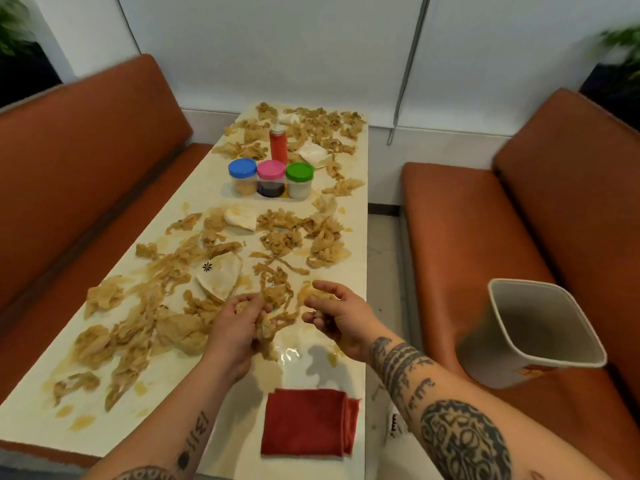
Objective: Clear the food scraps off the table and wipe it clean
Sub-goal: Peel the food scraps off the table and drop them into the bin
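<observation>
A long cream-coloured table top (199, 188) runs away from the viewer between two orange-brown upholstered benches (86, 168), with a plain white panelled wall (311, 46) at its far end. Limp tan shreds of food scraps (287, 237) lie strewn over nearly the whole surface, among greasy yellowish smears (81, 422) and a few crumpled white napkins (240, 218).

Mid-table stand three small jars with blue, pink and green lids (271, 180), and a red squeeze bottle (278, 145) behind them. A folded red cloth (308, 422) lies flat at the near edge.

The left hand (235, 327) grips a wad of scraps just above the table. The right hand (336, 313), close beside it, curls its fingers around another clump. An open cream bin (533, 330) sits tilted on the right bench. Green plants (14, 26) show blurred in both upper corners.
</observation>
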Motion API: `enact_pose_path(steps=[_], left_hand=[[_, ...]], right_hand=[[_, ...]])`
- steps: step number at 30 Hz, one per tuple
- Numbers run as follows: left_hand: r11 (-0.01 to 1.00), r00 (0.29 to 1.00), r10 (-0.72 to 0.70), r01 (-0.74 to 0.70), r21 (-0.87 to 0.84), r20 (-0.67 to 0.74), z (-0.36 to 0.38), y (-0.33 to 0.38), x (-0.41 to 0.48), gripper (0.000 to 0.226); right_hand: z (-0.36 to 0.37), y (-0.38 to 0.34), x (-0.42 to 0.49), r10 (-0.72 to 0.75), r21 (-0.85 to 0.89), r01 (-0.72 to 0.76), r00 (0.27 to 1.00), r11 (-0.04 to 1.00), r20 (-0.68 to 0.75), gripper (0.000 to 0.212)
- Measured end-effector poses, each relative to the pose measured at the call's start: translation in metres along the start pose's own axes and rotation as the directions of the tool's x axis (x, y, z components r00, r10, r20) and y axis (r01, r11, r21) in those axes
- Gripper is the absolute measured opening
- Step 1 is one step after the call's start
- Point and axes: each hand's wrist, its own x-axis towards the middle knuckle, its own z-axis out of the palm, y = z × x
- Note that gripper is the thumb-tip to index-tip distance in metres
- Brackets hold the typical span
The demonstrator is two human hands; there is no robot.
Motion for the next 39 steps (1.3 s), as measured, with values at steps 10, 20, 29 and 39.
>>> enact_pose_path(steps=[10,20,29,39], left_hand=[[0.992,0.973,-0.12,0.111,0.056,0.197,0.141,-0.002,0.005,0.015],[0.958,0.857,-0.259,0.171,0.229,0.446,0.34,-0.056,-0.022,0.039],[0.937,0.745,-0.324,0.169,0.305,0.583,0.455,-0.121,-0.048,0.032],[0.912,0.705,-0.35,0.105,0.397,0.617,0.487,-0.162,-0.048,0.037]], right_hand=[[-0.11,-0.051,-0.013,-0.019,0.159,0.068,0.957,0.985,-0.288,0.011],[-0.271,-0.098,-0.046,-0.156,0.154,0.302,0.789,0.941,-0.595,0.009],[-0.382,-0.116,-0.064,-0.177,-0.001,0.334,0.498,0.943,-0.849,0.002],[-0.417,-0.115,-0.062,-0.12,0.014,0.283,0.451,0.959,-0.884,0.015]])
